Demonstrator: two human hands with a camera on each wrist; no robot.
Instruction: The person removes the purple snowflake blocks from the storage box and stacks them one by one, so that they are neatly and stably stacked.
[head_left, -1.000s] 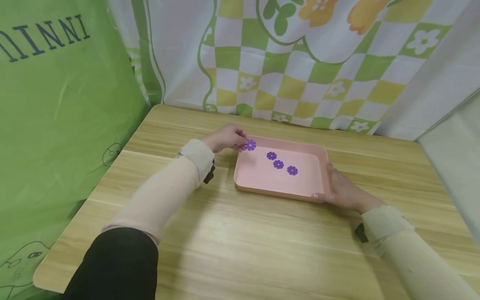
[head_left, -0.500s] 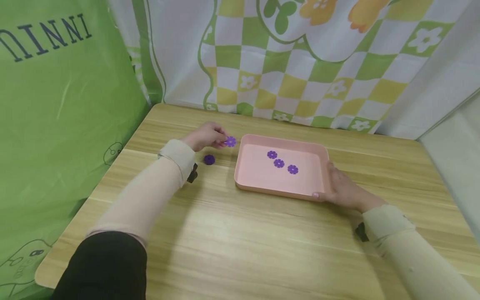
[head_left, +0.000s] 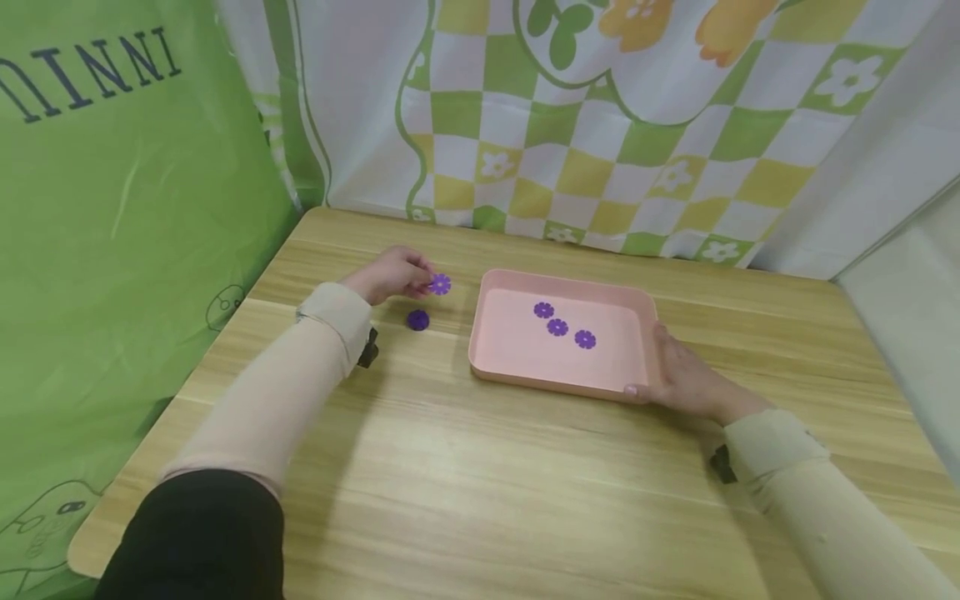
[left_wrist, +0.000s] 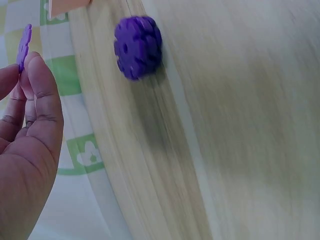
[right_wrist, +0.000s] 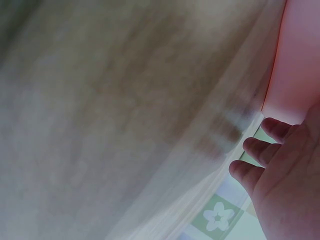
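My left hand (head_left: 393, 275) pinches a thin purple snowflake disc (head_left: 441, 284) between thumb and fingertips, above the table left of the tray. In the left wrist view that notched disc (left_wrist: 24, 47) is seen nearly edge-on. Just nearer than the hand, a thick purple stack of discs (left_wrist: 137, 47) stands on the wood. My right hand (head_left: 688, 379) holds the right end of the pink tray (head_left: 517, 372), its thumb at the near corner. In a slanting row inside the tray lie three purple discs (head_left: 557, 327). Only part of the tray's side (right_wrist: 300, 60) shows in the right wrist view.
The wooden table (head_left: 480, 492) reaches back to a checkered curtain (head_left: 570, 167). A green curtain (head_left: 135, 250) hangs along the left edge, and a pale wall or cloth (head_left: 915, 283) borders the right.
The left hand has moved left from over the tray's left rim, carrying its disc. The stack, earlier hidden by the arm, has come into sight. The right hand and tray stayed put.
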